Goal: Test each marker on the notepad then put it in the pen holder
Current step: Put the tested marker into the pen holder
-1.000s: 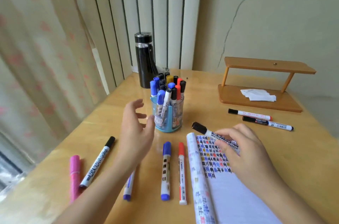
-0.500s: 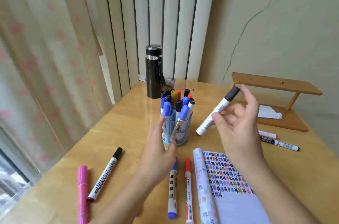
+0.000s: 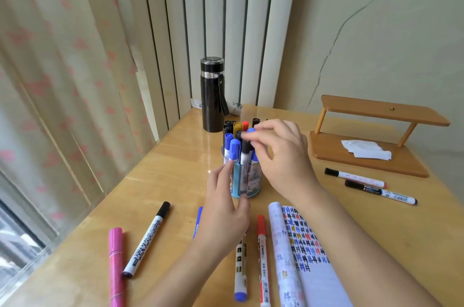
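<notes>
The clear blue pen holder (image 3: 247,181) stands mid-table, full of several capped markers. My left hand (image 3: 223,218) grips its left side and base with fingers and thumb. Over the holder's top, my right hand (image 3: 283,156) pinches the black-capped marker (image 3: 245,149), which stands upright among the others. The notepad (image 3: 316,281) lies open at the front right, with rows of coloured test marks on it. Loose on the table are a pink marker (image 3: 116,264), a black-capped white marker (image 3: 148,236), a blue-capped marker (image 3: 240,271) and a red marker (image 3: 262,256).
A black flask (image 3: 212,98) stands behind the holder. A wooden shelf (image 3: 364,158) with a crumpled tissue (image 3: 365,152) sits at the right, with two more markers (image 3: 355,177) (image 3: 380,192) in front of it. A curtain hangs along the table's left edge.
My right hand lifted the black-capped marker off the notepad and brought it down into the holder. My left hand moved in and took hold of the holder.
</notes>
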